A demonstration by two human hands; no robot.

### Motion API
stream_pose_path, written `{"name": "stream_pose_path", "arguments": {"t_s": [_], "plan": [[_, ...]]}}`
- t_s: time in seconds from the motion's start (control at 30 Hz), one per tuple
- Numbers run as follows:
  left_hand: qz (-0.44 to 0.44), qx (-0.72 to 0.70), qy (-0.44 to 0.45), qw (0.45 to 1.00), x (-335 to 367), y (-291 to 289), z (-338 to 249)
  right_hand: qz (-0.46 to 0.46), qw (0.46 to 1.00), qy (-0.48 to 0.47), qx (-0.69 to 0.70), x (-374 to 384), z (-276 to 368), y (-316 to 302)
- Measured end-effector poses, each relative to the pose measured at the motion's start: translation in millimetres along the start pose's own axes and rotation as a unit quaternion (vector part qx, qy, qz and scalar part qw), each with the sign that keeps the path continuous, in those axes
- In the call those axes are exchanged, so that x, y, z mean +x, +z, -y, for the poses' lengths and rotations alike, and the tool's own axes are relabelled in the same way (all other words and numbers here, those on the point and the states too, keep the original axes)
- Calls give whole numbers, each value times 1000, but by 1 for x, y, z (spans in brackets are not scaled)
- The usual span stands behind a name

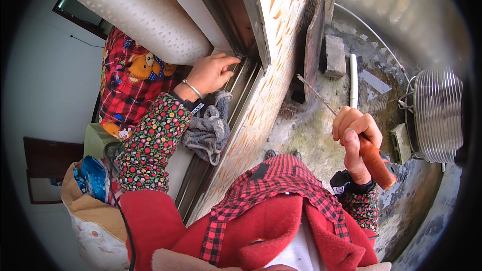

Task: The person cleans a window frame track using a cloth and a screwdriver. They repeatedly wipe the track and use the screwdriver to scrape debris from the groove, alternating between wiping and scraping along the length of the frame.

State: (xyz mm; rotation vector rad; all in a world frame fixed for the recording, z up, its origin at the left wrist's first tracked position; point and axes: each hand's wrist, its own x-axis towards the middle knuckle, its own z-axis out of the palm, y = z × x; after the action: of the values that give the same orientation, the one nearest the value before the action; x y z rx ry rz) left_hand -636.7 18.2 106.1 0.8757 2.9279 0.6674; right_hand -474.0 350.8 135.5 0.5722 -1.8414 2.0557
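Observation:
My right hand point(355, 138) is wrapped around the orange-brown handle of a screwdriver point(380, 163). Its long thin metal shaft points up and to the left, away from the window, with the tip in the air. My left hand point(213, 73) reaches to the window track point(243, 83) near the frame's corner, index finger and thumb apart, and nothing shows between them. Whether the fingertips touch the track I cannot tell. A crumpled grey rag point(208, 128) lies on the sill just below my left wrist.
A tiled wall edge point(251, 135) runs between room and balcony. Left are a patterned curtain point(145, 15) and red plaid bedding point(135, 80). On the right stand a concrete block point(334, 56), a white pipe point(353, 80) and a ribbed metal drum-shaped object point(437, 113).

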Motion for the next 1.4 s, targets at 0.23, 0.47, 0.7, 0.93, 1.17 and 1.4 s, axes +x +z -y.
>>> {"name": "stream_pose_path", "arguments": {"t_s": [0.23,0.47,0.7,0.93,1.17,1.4], "plan": [[21,14,-41,999,12,16,4,23,998,-46,22,5,-11,-5],[-63,-69,-23,995,8,33,14,-2,1000,-29,2,0,-18,-7],[-99,85,30,991,9,39,12,-9,1000,-30,5,-4,-20,-8],[-30,64,14,997,12,20,6,-16,999,-32,-29,-17,-9,-29],[-28,-206,-47,977,4,1,-47,-46,999,-4,-5,-25,-11,-44],[-72,-86,51,992,4,-4,-48,-20,999,-13,-28,-21,-14,-46]]}}
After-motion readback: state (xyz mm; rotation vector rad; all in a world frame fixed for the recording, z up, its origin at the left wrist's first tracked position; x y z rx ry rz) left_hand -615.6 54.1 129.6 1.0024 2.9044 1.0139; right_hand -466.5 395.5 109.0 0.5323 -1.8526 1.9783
